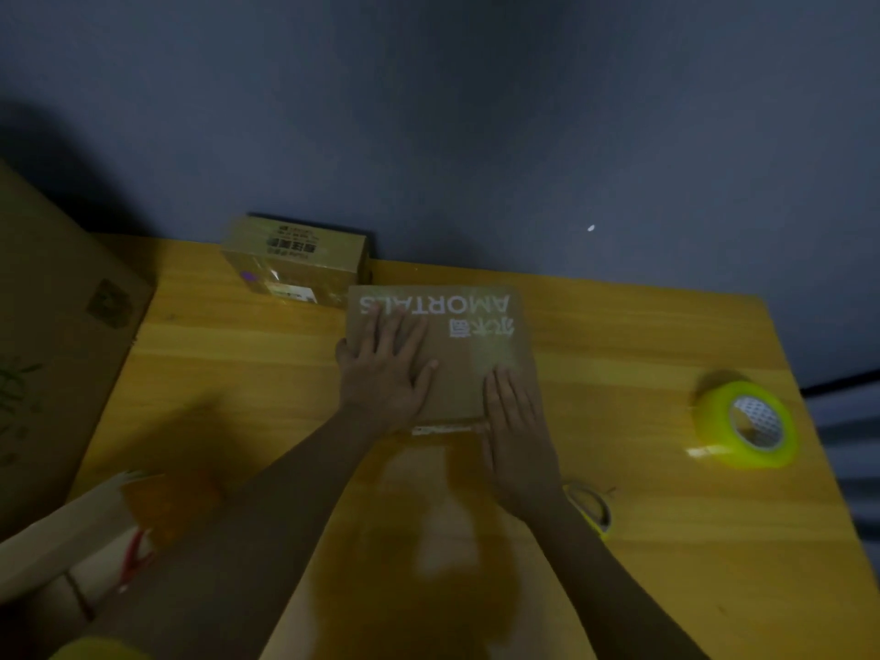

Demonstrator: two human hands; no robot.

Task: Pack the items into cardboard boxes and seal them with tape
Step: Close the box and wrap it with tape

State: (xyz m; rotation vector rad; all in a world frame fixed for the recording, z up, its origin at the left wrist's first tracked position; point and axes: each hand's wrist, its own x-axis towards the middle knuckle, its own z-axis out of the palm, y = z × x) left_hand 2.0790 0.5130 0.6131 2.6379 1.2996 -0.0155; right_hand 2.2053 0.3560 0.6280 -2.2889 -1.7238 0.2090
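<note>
Head view, dim light, image soft. 1 flat brown cardboard box point(440, 347) lies on the yellow wooden table point(643, 335), near the middle of the far half, printed top face up; white lettering reads "AMORTALS" upside down from this viewpoint, with smaller characters beneath it. Left hand point(385, 369) rests palm-down on the left part of the box top, fingers straight and slightly spread, fingertips reaching the lettering, thumb at the left edge. Right hand point(516, 431) lies flat, palm-down, along the box's near right corner and edge, fingers pressed together and pointing away from the body; the heel of the hand sits over the table. Neither hand grasps anything. A thin pale strip point(445, 429) shows at the box's near edge between the 2 hands; cannot tell what it is. 1 second, smaller box point(293, 262), glossy with tape and bearing a printed label, stands at the far edge just beside the wall, close to the flat box's far left corner. 1 roll of yellow-green tape point(745, 423) stands tilted on the right side of the table, well apart from the box, a short loose end at its near left. A large cardboard carton point(57, 335) stands at the table's left edge. A small yellowish object point(590, 509) lies by the right wrist, too blurred to identify.
</note>
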